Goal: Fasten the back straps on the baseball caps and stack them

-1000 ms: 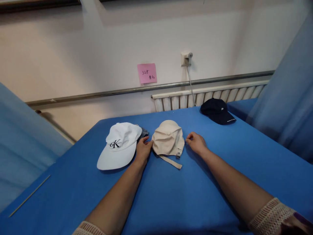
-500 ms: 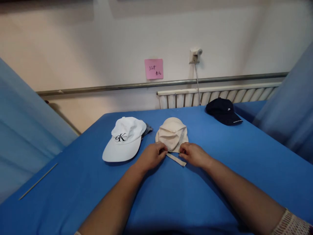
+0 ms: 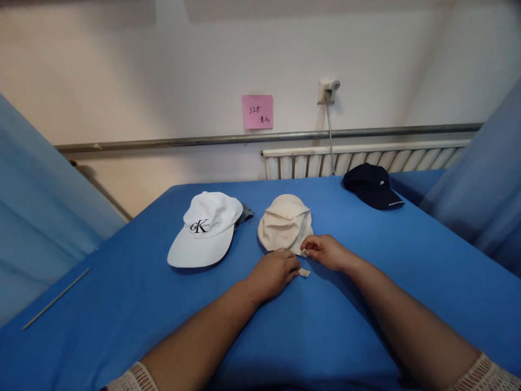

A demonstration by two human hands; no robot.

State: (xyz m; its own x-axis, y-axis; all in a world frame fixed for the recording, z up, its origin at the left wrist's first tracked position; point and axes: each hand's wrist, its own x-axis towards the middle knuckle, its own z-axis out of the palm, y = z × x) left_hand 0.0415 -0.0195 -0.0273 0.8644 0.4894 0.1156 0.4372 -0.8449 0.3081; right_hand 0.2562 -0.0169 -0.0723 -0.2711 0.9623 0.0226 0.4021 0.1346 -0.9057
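Note:
A beige cap (image 3: pixel 285 220) lies with its crown up and creased and its back edge toward me. My left hand (image 3: pixel 277 270) is closed over the cap's loose strap (image 3: pixel 304 272), whose free end pokes out past the fingertips; most of the strap is hidden under that hand. At the cap's near right edge, my right hand (image 3: pixel 326 251) pinches a small pale tab (image 3: pixel 303 252) between thumb and fingers. The two hands are close together but apart.
Left of the beige cap sits a white cap (image 3: pixel 207 228) with black letters, a grey piece (image 3: pixel 246 213) behind it. A dark navy cap (image 3: pixel 372 186) rests at the far right. A thin stick (image 3: pixel 57 298) lies on the blue cloth (image 3: pixel 134 304). Blue curtains (image 3: pixel 36 206) hang at both sides.
My left hand has moved right and nearer to me, along the strap toward its free end. In my right hand's pinch a small pale tab now shows. The view has shifted slightly.

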